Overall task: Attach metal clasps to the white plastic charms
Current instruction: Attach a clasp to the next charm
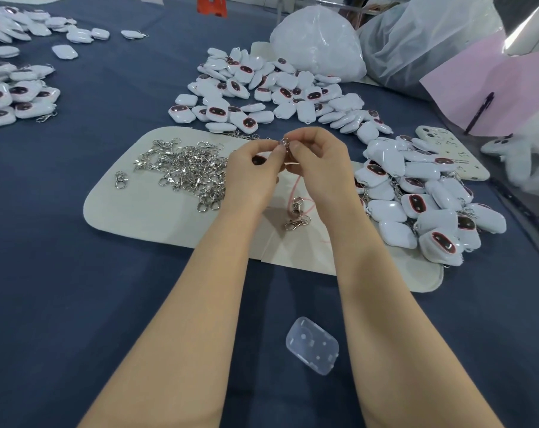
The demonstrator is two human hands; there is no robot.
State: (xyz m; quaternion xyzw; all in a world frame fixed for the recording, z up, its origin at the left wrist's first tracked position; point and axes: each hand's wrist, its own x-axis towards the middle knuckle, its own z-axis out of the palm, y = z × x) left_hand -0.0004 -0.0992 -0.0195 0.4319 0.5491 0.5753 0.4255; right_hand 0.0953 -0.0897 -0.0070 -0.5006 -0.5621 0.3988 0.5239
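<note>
Cream mat (pixel 132 211), loose clasp pile (pixel 184 168) left of the hands, charm heaps (pixel 271 91) behind and right, clear case (pixel 312 345) nearer. Left hand (pixel 252 168) curls round a mostly hidden charm (pixel 259 160). Right hand (pixel 317 162) pinches a clasp (pixel 284 143) just above it, fingers narrow.

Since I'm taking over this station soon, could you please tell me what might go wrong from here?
The clasp pinched between left hand and right hand could slip and vanish among the loose clasps. The right forearm might nudge the charm pile. Either forearm could sweep the clear case away.
</note>
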